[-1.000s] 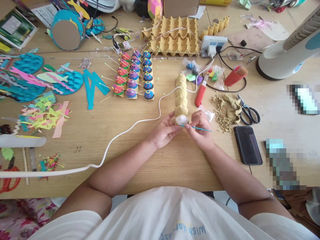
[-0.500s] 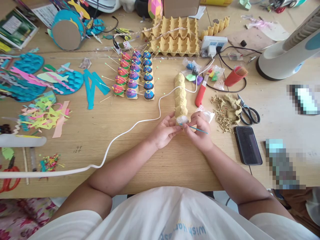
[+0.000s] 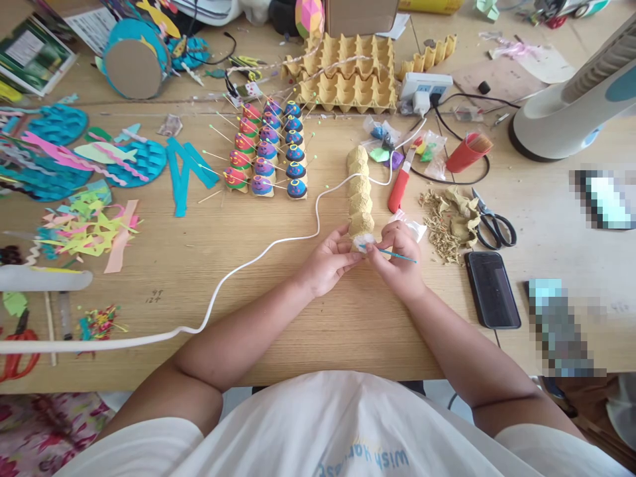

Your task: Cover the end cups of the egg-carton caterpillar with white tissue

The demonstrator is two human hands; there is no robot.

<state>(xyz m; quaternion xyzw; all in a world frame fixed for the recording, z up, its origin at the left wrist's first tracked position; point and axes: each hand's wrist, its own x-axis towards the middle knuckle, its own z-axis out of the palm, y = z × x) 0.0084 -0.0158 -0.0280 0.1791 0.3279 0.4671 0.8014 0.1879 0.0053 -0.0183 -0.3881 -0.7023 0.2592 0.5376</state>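
Observation:
A yellow-tan strip of egg-carton cups (image 3: 360, 195) lies lengthwise in front of me, its near cup topped with a white soft-looking layer (image 3: 365, 240). My left hand (image 3: 332, 260) grips that near end from the left, thumb and fingers around the cup's side. In my right hand (image 3: 399, 257) a thin blue stick (image 3: 400, 256) is pinched, its left tip against the white layer. A white cable (image 3: 318, 212) crosses over the strip. Left of it stand rows of decorated egg-carton caterpillars (image 3: 265, 151) with pins stuck in them.
Right of the strip lie a red-handled knife (image 3: 399, 189), clay packets (image 3: 382, 149), carton scraps (image 3: 444, 225), scissors (image 3: 497, 222) and a phone (image 3: 493, 289). Egg trays (image 3: 342, 73) and a power strip (image 3: 426, 86) sit behind. Paper cuttings (image 3: 87, 225) cover the left side.
The blue stick has shifted slightly right and up, its tip moving over the white layer. The near cup's white top tilts a little differently; my left hand keeps its hold.

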